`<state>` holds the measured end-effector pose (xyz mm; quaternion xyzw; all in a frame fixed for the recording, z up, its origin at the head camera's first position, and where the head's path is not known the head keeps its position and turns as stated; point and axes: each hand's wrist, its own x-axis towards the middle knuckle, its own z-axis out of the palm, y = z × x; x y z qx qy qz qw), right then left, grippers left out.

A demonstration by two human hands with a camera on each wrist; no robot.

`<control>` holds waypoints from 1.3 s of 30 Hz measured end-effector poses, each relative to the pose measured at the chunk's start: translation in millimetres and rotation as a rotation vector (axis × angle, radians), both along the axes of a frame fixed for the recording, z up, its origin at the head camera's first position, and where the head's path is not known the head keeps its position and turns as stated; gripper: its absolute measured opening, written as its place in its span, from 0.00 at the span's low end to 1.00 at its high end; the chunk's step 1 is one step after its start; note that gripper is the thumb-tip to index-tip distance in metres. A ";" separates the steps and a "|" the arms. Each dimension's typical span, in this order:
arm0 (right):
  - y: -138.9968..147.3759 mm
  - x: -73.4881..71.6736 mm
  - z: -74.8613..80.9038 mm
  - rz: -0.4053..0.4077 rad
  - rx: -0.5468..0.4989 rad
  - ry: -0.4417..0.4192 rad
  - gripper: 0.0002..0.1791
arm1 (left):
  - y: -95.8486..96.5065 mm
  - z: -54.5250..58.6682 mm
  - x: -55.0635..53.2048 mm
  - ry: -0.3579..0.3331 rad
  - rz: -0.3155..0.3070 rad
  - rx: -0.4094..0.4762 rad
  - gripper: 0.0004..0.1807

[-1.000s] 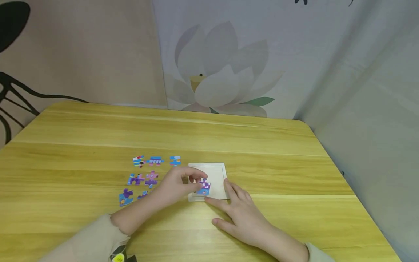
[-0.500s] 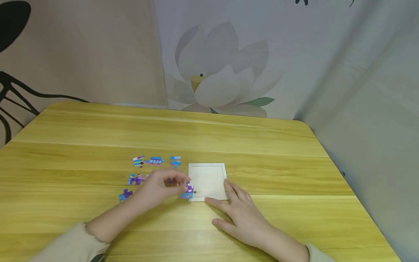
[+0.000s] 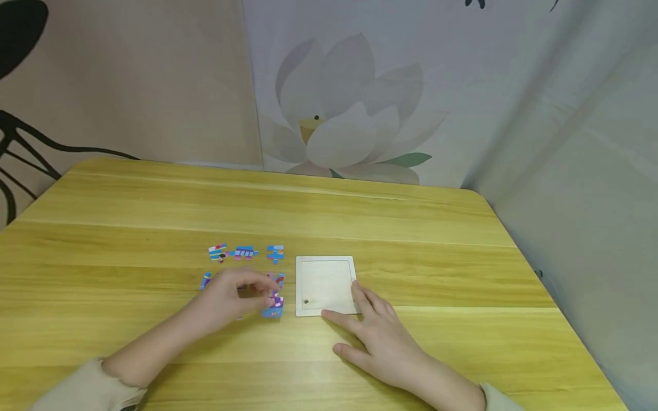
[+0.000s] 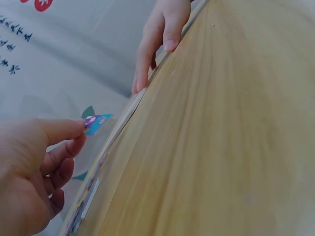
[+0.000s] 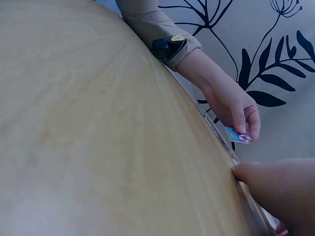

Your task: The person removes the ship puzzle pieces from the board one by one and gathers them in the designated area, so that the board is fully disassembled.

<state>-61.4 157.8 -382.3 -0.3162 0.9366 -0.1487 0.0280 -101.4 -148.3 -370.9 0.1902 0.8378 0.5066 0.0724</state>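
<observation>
My left hand pinches a blue and purple jigsaw puzzle piece between thumb and index finger. In the left wrist view, that piece is held up off the table. To its right lies a flat, square, pale puzzle tray with a raised border and a small dark spot near its lower left corner. The right hand rests against the tray's lower right corner, fingers spread. More puzzle pieces lie around and beneath the left hand, which partly hides them.
Loose pieces lie left of the tray, one in blue and orange close to its upper left corner. The wooden table reaches back to a curtain printed with a flower.
My left hand has drawn back leftward from over the tray, carrying the puzzle piece to beside the other pieces. The right hand and the tray have stayed put.
</observation>
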 end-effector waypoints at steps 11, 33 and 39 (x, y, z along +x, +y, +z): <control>0.3 1.3 0.3 -0.004 -0.010 -0.003 0.28 | -9.8 -3.1 -0.2 -0.003 -0.035 -0.069 0.08; 1.3 1.1 0.9 -0.004 -0.014 -0.001 0.28 | 1.7 -2.0 1.7 0.258 0.005 -0.298 0.09; 1.1 0.0 -0.8 0.003 -0.017 0.000 0.27 | 1.5 -4.1 2.2 0.260 0.011 -0.307 0.09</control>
